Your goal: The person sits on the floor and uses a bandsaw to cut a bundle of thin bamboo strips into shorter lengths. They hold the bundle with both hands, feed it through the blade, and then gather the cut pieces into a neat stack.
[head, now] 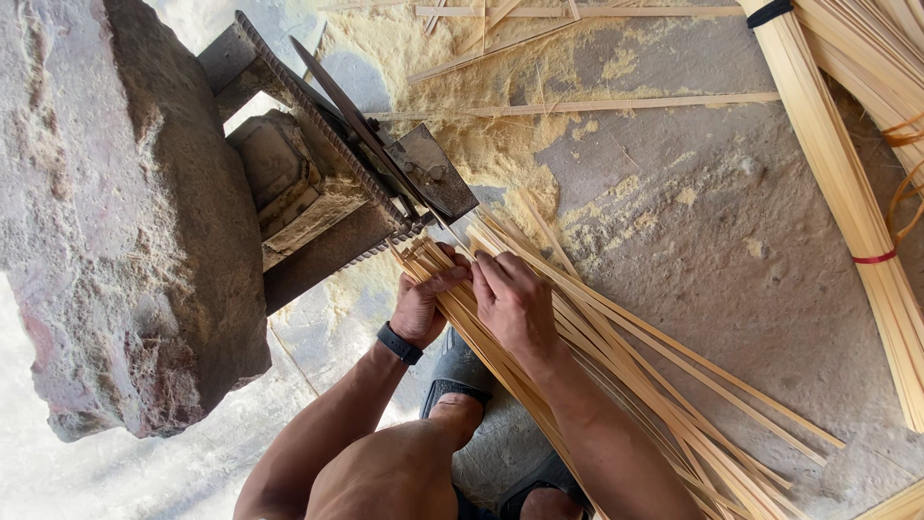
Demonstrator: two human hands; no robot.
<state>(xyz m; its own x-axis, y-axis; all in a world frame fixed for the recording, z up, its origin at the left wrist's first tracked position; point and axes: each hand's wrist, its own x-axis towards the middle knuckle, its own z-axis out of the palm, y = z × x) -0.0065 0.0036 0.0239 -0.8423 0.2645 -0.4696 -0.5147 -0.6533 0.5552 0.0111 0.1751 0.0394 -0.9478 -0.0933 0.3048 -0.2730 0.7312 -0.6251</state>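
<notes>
A loose sheaf of thin pale bamboo strips (664,385) lies across my lap, running from the lower right up to a rusty metal blade jig (385,173). My left hand (423,299), with a dark band on its wrist, grips the strips from underneath close to their ends. Over the top of the same strips my right hand (515,303) presses with fingers curled. The strip ends sit just in front of the jig's dark blade.
A big rough stone block (125,212) fills the left side, with the jig fixed against it. Tied bundles of bamboo strips (847,183) lie at the right edge. Sawdust and stray strips (616,104) cover the stone floor. My knee and sandalled feet are below.
</notes>
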